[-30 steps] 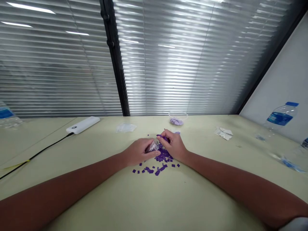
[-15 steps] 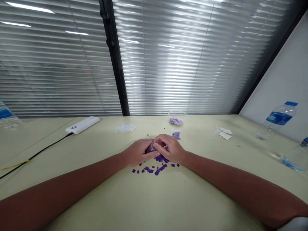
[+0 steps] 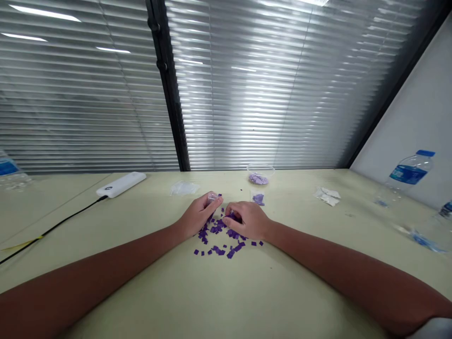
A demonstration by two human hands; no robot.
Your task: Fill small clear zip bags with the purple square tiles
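Many small dark purple squares [image 3: 217,228] lie scattered on the table under and between my hands. My left hand [image 3: 196,216] is closed around a small clear plastic bag [image 3: 212,197], which sticks up between thumb and fingers. How much the bag contains is hidden by the hand. Just right of it, low over the pile, my right hand [image 3: 249,220] has its fingers curled toward the thumb. Purple squares show inside that curl; how many it grips is hidden. A gap separates the two hands.
Behind the hands stand a clear round tub [image 3: 259,178] with pale purple bits and a small bag [image 3: 258,198] of purple pieces. Flat clear bags [image 3: 184,188], a white power bank [image 3: 122,184] with cable, crumpled white paper [image 3: 327,196] and water bottles [image 3: 409,172] lie around.
The hands were together at the small bag and are now apart. My left hand has taken the bag up and left; my right hand has dropped onto the purple squares, and more squares show.
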